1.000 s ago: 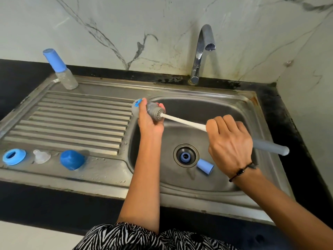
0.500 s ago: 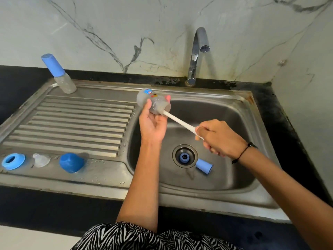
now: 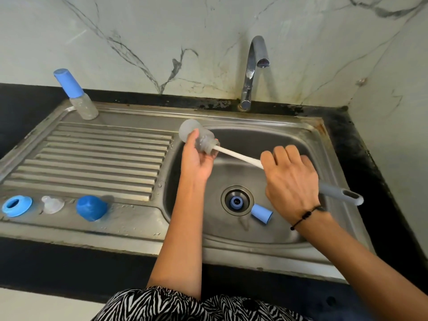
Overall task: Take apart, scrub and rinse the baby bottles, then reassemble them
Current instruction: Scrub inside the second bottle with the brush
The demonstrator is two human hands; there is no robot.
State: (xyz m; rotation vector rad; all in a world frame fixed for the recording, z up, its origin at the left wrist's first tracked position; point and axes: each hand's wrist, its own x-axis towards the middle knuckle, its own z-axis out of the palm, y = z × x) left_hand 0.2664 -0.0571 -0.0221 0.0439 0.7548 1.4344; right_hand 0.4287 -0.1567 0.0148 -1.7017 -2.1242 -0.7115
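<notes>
Two hands engaged. Your left hand held the bottle over the sink, fingers curled round it; its printed side, visible half a second earlier, had rolled away. Your right hand gripped the brush, reseated deep inside: scrubbing ongoing. Steel drainboard carried ring, teat, cap; second bottle before marble wall; tap dry.

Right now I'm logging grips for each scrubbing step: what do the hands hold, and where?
The left hand grips the bottle round its body. The right hand grips the brush midway along its handle.
</notes>
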